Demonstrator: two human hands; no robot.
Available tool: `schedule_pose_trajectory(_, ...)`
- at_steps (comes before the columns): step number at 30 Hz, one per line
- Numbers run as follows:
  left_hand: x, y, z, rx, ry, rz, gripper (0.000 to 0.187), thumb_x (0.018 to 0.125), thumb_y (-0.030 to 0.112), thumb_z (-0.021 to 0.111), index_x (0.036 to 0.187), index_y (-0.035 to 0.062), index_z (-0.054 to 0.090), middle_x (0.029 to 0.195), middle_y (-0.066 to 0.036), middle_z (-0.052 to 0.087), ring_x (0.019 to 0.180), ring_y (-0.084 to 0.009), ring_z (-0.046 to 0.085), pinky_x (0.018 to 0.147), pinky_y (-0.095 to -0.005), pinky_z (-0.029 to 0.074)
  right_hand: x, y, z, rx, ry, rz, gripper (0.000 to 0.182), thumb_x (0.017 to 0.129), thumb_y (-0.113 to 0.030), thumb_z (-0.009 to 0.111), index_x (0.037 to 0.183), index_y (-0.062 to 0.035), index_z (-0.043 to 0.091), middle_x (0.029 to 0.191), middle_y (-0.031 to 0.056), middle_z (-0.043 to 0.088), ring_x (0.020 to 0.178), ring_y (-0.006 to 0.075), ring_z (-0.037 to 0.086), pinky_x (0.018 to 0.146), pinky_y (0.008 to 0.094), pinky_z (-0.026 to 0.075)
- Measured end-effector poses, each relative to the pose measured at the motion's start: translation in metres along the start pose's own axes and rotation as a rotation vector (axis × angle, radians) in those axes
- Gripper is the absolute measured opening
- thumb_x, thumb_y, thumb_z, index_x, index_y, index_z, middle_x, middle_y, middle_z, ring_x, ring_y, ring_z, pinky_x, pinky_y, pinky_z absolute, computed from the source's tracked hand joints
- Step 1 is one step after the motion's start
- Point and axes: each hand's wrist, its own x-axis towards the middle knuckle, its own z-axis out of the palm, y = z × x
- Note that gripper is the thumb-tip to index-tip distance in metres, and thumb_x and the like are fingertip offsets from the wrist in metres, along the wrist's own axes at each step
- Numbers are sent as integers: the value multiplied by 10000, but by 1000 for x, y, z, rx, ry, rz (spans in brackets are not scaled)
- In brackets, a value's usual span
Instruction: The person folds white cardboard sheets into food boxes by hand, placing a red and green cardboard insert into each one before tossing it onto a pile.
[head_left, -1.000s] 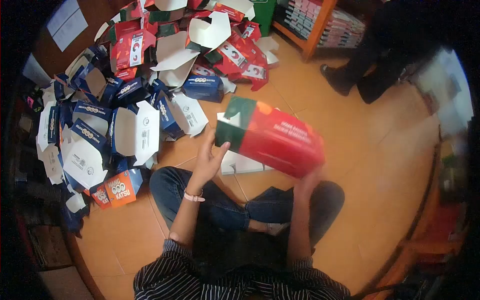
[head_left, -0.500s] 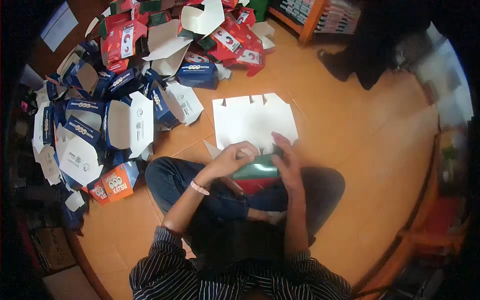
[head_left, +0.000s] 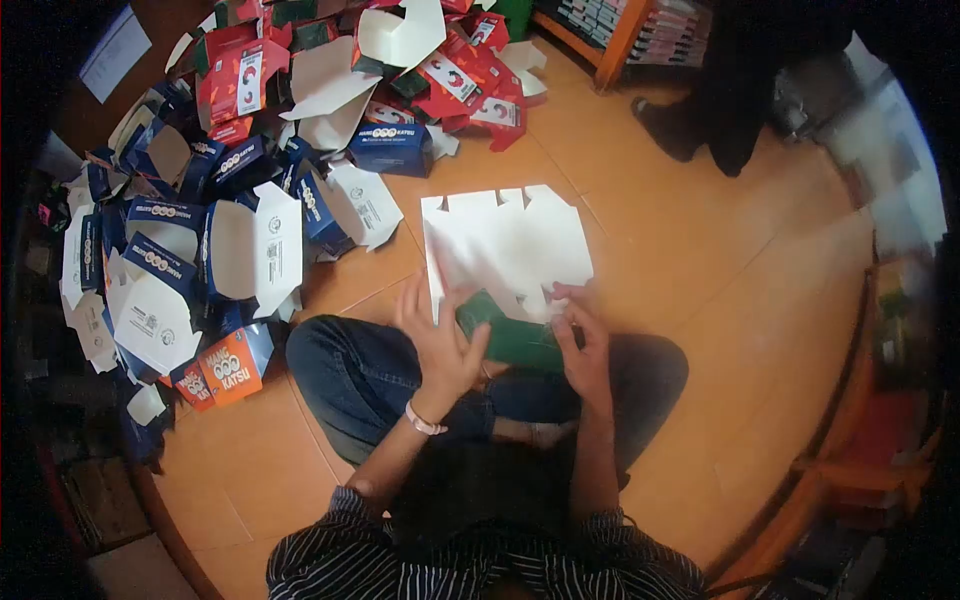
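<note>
A green carton (head_left: 525, 345) is held above my crossed legs, tilted, with a raised flap at its left end. My left hand (head_left: 437, 345) is at that left end, fingers spread and the thumb against the green side. At the right end, my right hand (head_left: 585, 345) grips the carton's edge between thumb and fingers. Just beyond the carton, a white die-cut cardboard sheet (head_left: 510, 235) lies on the floor with notches along its far edge. Its near edge is partly hidden by my hands and the carton.
Left of me is a heap of folded blue cartons (head_left: 165, 255), with red cartons (head_left: 235, 85) behind. An orange carton (head_left: 232, 362) lies near my left knee. A person's dark-clad legs and feet (head_left: 690, 130) are at the far right, near a wooden shelf (head_left: 620, 50).
The green carton has turned and tilted, so its left flap shows and the red part is out of sight. My left hand has opened its fingers; my right hand has moved slightly nearer me.
</note>
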Motion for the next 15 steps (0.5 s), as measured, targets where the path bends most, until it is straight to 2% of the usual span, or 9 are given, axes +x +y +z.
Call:
schedule_pose_trajectory(1,0,-4,3,2,-6,-9,253,779,89,568,1015,8,527,1217,-179,331,1151,-329,333,957,-406,268,-1,-8,-1,-56,35,-114,167,770,-42,579,670,8,455,1002,109,493,972,227,477,822,308,372)
schedule_pose_trajectory(2,0,-12,9,-265,-105,-97,249,784,84,562,1017,8,519,1231,-179,330,1163,-321,329,970,-399,257,-1,-13,-2,-112,71,-235,193,765,-33,580,652,2,427,984,112,487,930,224,478,816,299,368)
schedule_pose_trajectory(3,-2,-20,17,-534,-196,-181,245,789,80,555,1019,8,511,1245,-179,329,1175,-312,324,983,-393,247,-2,-10,-2,-113,67,-241,193,765,-33,580,652,2,427,984,112,487,930,224,478,816,299,368)
schedule_pose_trajectory(4,-11,-29,29,-936,-158,-423,239,795,79,545,1019,18,491,1303,-177,289,1215,-301,287,1008,-386,214,0,-2,-2,-108,210,-133,192,760,-28,581,651,0,424,981,116,484,939,231,479,828,312,365)
schedule_pose_trajectory(5,-8,-24,26,-932,-136,-404,239,795,79,545,1019,18,491,1303,-177,289,1215,-301,287,1008,-386,214,3,5,0,-94,350,-28,192,754,-22,582,651,-3,422,978,120,481,948,237,479,841,326,361)
schedule_pose_trajectory(7,5,-6,16,-1056,-62,-327,249,801,67,532,1040,26,477,1348,-167,244,1257,-295,231,1024,-385,186,6,3,5,-121,363,-60,221,757,-8,566,631,-12,384,962,121,474,1020,259,478,873,357,352)
schedule_pose_trajectory(11,27,9,-7,-118,-433,218,296,756,157,596,1042,95,552,1390,-190,154,1283,-388,136,1018,-510,133,11,-29,11,64,173,-221,257,751,12,541,609,-40,333,981,128,467,1062,284,464,901,395,339)
schedule_pose_trajectory(14,44,11,-23,-483,-470,292,316,734,183,601,1035,104,542,1376,-141,237,1253,-402,196,973,-631,100,18,-27,9,108,106,-329,205,744,17,530,622,-33,374,1027,132,459,1077,292,453,932,418,321)
schedule_pose_trajectory(15,47,1,-20,-482,-465,301,316,734,183,601,1035,104,542,1376,-141,237,1253,-402,196,973,-631,100,22,-21,10,91,117,-326,136,734,15,531,698,-34,409,1077,137,434,1105,295,427,955,425,299)
